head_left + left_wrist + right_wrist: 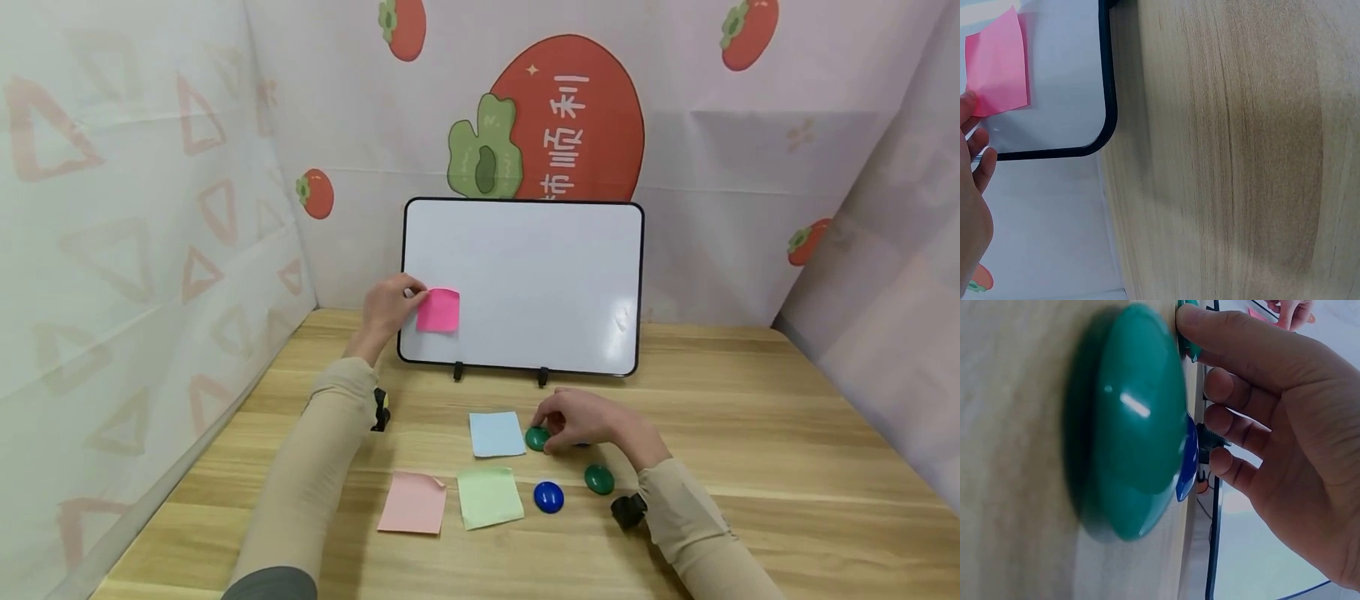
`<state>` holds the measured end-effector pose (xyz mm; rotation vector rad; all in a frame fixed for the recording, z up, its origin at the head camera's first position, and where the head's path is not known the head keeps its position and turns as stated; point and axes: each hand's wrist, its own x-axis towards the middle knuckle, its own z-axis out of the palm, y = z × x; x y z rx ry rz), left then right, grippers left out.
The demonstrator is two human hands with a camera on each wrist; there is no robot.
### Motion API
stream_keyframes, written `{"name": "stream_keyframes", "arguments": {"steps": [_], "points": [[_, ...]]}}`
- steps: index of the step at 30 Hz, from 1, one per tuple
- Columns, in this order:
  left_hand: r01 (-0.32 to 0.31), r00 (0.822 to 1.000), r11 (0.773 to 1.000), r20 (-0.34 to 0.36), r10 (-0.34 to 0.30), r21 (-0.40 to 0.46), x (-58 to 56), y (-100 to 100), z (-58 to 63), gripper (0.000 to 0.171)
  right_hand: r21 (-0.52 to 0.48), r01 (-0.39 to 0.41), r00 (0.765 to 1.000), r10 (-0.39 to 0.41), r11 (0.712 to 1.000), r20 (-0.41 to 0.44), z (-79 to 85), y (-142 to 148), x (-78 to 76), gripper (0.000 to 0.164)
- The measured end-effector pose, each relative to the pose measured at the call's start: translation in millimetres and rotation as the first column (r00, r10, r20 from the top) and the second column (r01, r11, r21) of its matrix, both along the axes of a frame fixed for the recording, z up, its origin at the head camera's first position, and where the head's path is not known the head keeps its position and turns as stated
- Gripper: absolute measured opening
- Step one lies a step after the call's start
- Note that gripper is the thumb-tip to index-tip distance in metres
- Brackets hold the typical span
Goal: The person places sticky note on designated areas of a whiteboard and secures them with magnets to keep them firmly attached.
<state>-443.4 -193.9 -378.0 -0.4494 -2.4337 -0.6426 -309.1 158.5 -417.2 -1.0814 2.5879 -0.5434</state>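
Note:
At the lower left of the whiteboard, my left hand pinches the upper left corner of a bright pink sticky note. The note lies against the board's surface, and the left wrist view shows the same pink note at the fingertips. Over the table, my right hand has thumb and fingertips around the edges of a round green magnet. Only a sliver of that green magnet shows beside the thumb in the right wrist view. A blue magnet is mostly hidden behind the right hand in the head view.
Light blue, light green and pale pink sticky notes lie on the wooden table. A second green magnet and a blue magnet sit near the right wrist. Black feet support the whiteboard.

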Motion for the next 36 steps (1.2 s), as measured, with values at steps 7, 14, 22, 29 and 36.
{"name": "stream_keyframes", "arguments": {"steps": [7, 14, 22, 29, 36], "points": [[0.010, 1.000, 1.000, -0.006, -0.010, -0.006, -0.5, 1.3, 1.5, 0.016, 0.022, 0.017, 1.000, -0.017, 1.000, -0.012, 2.1, -0.3, -1.1, 0.028], [0.010, 1.000, 1.000, -0.006, -0.011, -0.015, -0.1, 1.1, 2.0, 0.016, 0.034, 0.004, 1.000, -0.003, 0.999, -0.028, 5.7, -1.4, -3.4, 0.028], [0.031, 0.999, 0.999, -0.026, -0.032, -0.015, 2.9, 2.4, 0.8, 0.014, 0.062, 0.005, 0.993, 0.003, 0.998, -0.121, 10.9, -6.3, -6.7, 0.029], [0.036, 0.999, 0.999, -0.032, -0.036, -0.010, 1.5, 3.6, -0.9, 0.013, 0.048, -0.001, 0.983, 0.009, 0.999, -0.185, 15.3, -13.1, -11.7, 0.030], [0.028, 1.000, 1.000, -0.008, -0.029, -0.013, -1.8, 2.1, -2.3, 0.014, 0.021, -0.031, 0.951, 0.036, 0.999, -0.308, 20.2, -21.5, -19.3, 0.033]]}}
